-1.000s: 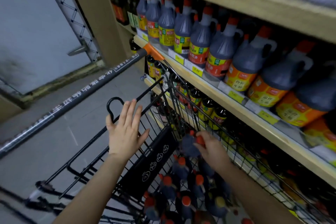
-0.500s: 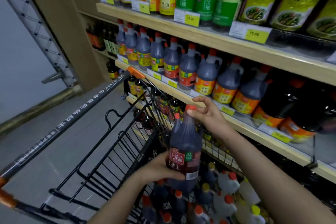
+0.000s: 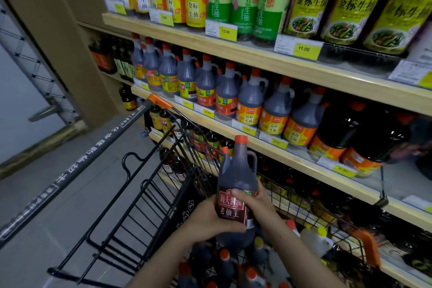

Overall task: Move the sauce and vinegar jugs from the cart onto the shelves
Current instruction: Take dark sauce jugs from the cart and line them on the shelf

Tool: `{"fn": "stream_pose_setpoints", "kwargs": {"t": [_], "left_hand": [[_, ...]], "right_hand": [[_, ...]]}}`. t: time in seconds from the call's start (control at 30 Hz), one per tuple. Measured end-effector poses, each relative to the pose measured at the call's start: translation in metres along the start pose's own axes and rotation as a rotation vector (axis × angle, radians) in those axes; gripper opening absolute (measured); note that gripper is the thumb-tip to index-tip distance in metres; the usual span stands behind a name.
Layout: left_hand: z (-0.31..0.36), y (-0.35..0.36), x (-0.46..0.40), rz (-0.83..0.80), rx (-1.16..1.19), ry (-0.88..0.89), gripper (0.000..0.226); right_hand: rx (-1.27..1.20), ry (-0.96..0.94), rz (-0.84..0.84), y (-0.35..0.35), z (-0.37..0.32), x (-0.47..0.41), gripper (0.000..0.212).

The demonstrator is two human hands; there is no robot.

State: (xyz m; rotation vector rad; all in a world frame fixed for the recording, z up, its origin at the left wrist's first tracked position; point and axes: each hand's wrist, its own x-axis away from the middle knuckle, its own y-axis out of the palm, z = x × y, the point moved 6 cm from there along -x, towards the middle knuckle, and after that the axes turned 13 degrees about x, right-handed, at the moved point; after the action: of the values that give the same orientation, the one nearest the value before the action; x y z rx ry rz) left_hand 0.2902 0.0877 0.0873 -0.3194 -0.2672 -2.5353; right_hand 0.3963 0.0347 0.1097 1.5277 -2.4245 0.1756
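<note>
Jug (image 3: 237, 177) upright, gripped w/ both my left hand (image 3: 210, 220) & right hand (image 3: 254, 203), shelf row (image 3: 250, 98) directly above in centre frame.

Both hands raised in front, L hand (image 3: 210, 221) & R hand (image 3: 254, 206) fingers curled, gripping

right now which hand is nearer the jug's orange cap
Right. The right hand grips the jug across its label, closer to the orange cap. The left hand holds it lower, below the label.
</note>
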Motion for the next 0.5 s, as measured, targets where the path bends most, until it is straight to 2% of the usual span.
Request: {"fn": "stream_pose_setpoints", "kwargs": {"t": [0.1, 0.17, 0.23, 0.3, 0.37, 0.43, 0.5], "left_hand": [[-0.004, 0.006, -0.003, -0.091, 0.009, -0.035, 0.062], [-0.013, -0.005, -0.008, -0.076, 0.098, -0.067, 0.05], [-0.033, -0.037, -0.018, 0.093, 0.171, -0.101, 0.03], [-0.072, -0.066, -0.027, 0.307, 0.131, -0.162, 0.017], [-0.117, -0.081, -0.038, 0.401, 0.023, -0.235, 0.03], [-0.146, -0.084, -0.054, 0.366, -0.107, -0.254, 0.058], [-0.161, -0.086, -0.075, 0.32, -0.164, -0.231, 0.068]], "right_hand": [[-0.026, -0.011, 0.101, -0.015, 0.005, -0.002, 0.076], [-0.044, 0.006, 0.133, -0.024, 0.01, -0.005, 0.075], [-0.055, 0.026, 0.171, -0.035, 0.016, -0.009, 0.067], [-0.059, 0.037, 0.243, -0.056, 0.03, -0.011, 0.069], [-0.059, 0.06, 0.331, -0.078, 0.05, -0.012, 0.075], [-0.036, 0.085, 0.368, -0.094, 0.072, -0.014, 0.081], [0.004, 0.119, 0.378, -0.105, 0.095, -0.02, 0.101]]}}
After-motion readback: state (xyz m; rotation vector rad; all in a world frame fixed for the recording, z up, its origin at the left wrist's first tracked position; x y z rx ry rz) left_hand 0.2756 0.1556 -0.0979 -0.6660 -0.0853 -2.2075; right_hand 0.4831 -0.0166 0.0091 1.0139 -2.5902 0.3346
